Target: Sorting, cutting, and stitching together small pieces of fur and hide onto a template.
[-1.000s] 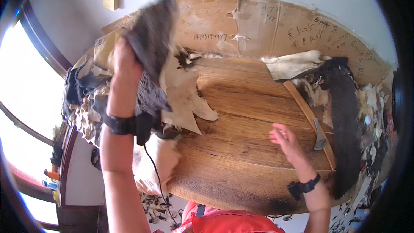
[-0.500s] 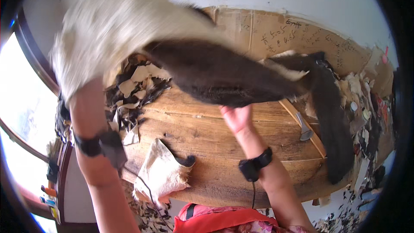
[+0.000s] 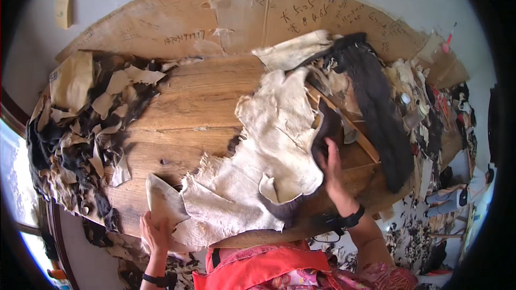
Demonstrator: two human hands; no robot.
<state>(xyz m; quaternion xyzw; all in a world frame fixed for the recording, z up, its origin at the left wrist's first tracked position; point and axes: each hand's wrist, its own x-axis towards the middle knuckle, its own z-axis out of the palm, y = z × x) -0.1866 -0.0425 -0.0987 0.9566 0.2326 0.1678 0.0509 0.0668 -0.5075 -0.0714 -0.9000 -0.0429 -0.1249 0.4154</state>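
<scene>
A large fur hide [image 3: 279, 113] lies spread over the middle of the wooden table, its pale, wrinkled skin side up. Dark brown fur shows where its right edge curls. My right hand [image 3: 334, 174] rests against that curled edge, fingers stretched out along the dark fur. At the lower left, my left hand [image 3: 155, 233] has its fingers closed on a pale hide edge at the table's front. Beside it a smaller pale hide piece [image 3: 164, 200] lies partly under the large hide. Some of the left fingertips are hard to make out.
Scraps of hide and dark fur [image 3: 102, 113] are heaped on the left. A long dark fur piece [image 3: 376, 113] lies on the right, near a wooden strip [image 3: 368, 147] and a metal-headed tool [image 3: 350, 135]. Cardboard [image 3: 188, 13] lines the back wall. More scraps [image 3: 424, 102] pile up at far right.
The large hide, held raised and blurred at the upper left, has come down onto the table, pale side up. My left hand has dropped to the front edge; my right hand has shifted right.
</scene>
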